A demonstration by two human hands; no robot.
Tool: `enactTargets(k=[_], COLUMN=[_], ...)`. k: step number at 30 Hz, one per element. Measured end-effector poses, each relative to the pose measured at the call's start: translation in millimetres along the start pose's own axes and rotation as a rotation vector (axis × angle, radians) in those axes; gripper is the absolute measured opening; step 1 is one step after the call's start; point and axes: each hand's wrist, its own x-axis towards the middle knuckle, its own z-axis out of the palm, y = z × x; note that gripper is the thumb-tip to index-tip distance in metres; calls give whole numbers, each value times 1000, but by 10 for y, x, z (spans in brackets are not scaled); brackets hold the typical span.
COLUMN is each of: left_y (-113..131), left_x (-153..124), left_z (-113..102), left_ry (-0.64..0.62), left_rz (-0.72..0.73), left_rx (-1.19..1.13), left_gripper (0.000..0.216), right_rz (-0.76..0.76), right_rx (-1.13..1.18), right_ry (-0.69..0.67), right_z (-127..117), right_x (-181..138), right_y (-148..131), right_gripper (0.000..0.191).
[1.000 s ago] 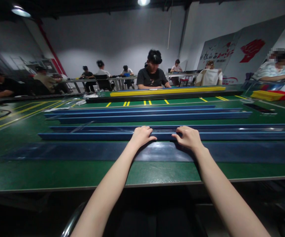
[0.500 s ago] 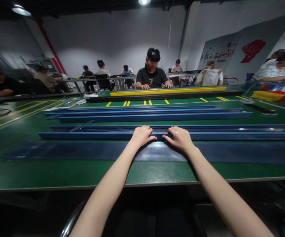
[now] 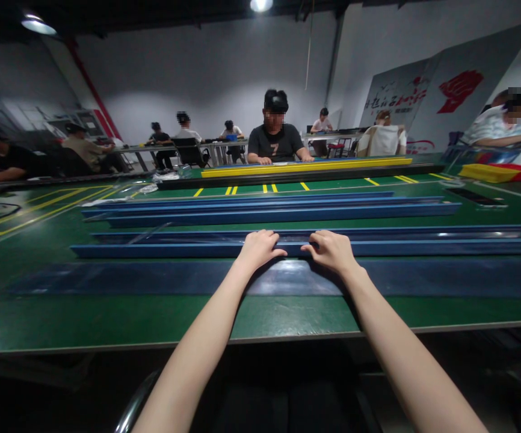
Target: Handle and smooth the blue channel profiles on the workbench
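Blue rail [image 3: 152,249], v. long, lay crosswise on green table [image 3: 84,319], just behind a dark flat sheet [image 3: 107,278]; more rails [image 3: 265,213] lay beyond. Head view: L hand [image 3: 260,248] & R hand [image 3: 330,249] sat close together near its middle, fingers curled over top edge, both gripping it. Step looked like a mid-span grasp, rail not lifted. Next move prob. calls for even effort from both hands, ends kept level. Co-worker [image 3: 276,141] sat opposite.

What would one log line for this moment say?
left hand: curled on long blue plastic channel | right hand: curled on same channel | surface: green table
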Motion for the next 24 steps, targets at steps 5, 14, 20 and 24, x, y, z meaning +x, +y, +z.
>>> enactTargets(k=[5, 14, 20, 24], left_y=[-17, -1, 19, 19], left_x=[-3, 6, 11, 13], left_z=[13, 41, 24, 26], left_ry=[18, 19, 3, 16], left_rz=[10, 27, 37, 47], left_rx=[2, -8, -5, -11], left_gripper=[36, 33, 29, 27], right_rz=[68, 94, 54, 8], right_rx=[-4, -7, -35, -28], right_ry=[7, 19, -12, -62], right_z=[-12, 8, 23, 35], right_x=[-43, -89, -85, -78], right_y=[119, 218, 217, 178], right_gripper=[32, 32, 32, 32])
